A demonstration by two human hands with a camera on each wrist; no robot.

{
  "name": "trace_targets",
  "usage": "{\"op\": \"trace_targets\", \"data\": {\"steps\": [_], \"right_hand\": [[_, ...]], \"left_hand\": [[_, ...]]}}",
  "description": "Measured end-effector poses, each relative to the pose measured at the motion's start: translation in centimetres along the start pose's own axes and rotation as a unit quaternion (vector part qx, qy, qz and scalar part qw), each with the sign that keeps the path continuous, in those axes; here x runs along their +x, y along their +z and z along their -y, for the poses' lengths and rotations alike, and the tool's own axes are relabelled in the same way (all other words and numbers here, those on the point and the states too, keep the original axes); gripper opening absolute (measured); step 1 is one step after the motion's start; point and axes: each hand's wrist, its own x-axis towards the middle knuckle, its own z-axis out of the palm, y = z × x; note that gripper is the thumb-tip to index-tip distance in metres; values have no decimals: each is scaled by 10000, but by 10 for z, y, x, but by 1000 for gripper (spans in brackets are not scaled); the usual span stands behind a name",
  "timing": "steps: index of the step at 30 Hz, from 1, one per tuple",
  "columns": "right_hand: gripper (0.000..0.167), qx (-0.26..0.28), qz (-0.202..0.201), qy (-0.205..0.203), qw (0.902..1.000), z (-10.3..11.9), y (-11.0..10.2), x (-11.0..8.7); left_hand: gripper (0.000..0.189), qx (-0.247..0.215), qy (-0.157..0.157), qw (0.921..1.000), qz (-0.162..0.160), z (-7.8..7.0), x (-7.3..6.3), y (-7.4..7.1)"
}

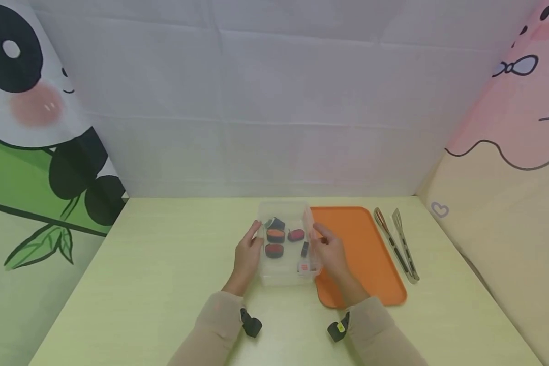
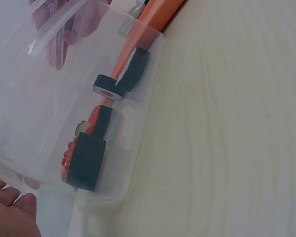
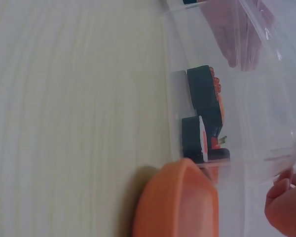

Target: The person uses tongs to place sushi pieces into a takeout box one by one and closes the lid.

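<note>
Between my two hands is a clear plastic box point(image 1: 279, 279) with several sushi pieces in it. My left hand point(image 1: 247, 254) grips its left side, fingers along the upper rim. On the opposite side my right hand point(image 1: 331, 254) grips the rim, its fingertips curled at the edge in the right wrist view. Inside, an orange-topped piece point(image 1: 275, 235) wrapped in black lies beside a red-topped one point(image 1: 274, 250). A small roll with a white ring point(image 2: 107, 90) shows through the wall in the left wrist view. Toward the box's right wall sits another red piece point(image 1: 296, 235).
An orange tray point(image 1: 357, 254) lies flat on the pale wooden table point(image 1: 164, 264), just right of the box and partly under my right forearm. Metal tongs point(image 1: 388, 235) rest beyond the tray's right edge. A white cloth wall point(image 1: 274, 152) closes off the back.
</note>
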Motion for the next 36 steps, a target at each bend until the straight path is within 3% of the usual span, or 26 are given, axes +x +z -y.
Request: {"op": "trace_targets", "data": {"steps": [7, 14, 19, 26, 32, 36], "right_hand": [[48, -1078, 53, -278, 9938, 5, 2, -8], [49, -1833, 471, -384, 9812, -1, 5, -13], [48, -1752, 438, -150, 9835, -3, 4, -21], [49, -1428, 372, -25, 9891, -3, 7, -20], [49, -1347, 388, 311, 9896, 0, 7, -11], [53, -1485, 572, 148, 9871, 5, 5, 13]], "left_hand": [[55, 512, -200, 9970, 545, -1, -3, 0], [58, 1132, -240, 9918, 539, -8, -18, 9], [55, 1312, -44, 9899, 541, -7, -25, 14], [50, 1247, 259, 9913, 332, -3, -18, 12], [53, 1024, -186, 9931, 536, -5, -11, 3], [54, 1186, -207, 9902, 702, -7, 10, -3]]}}
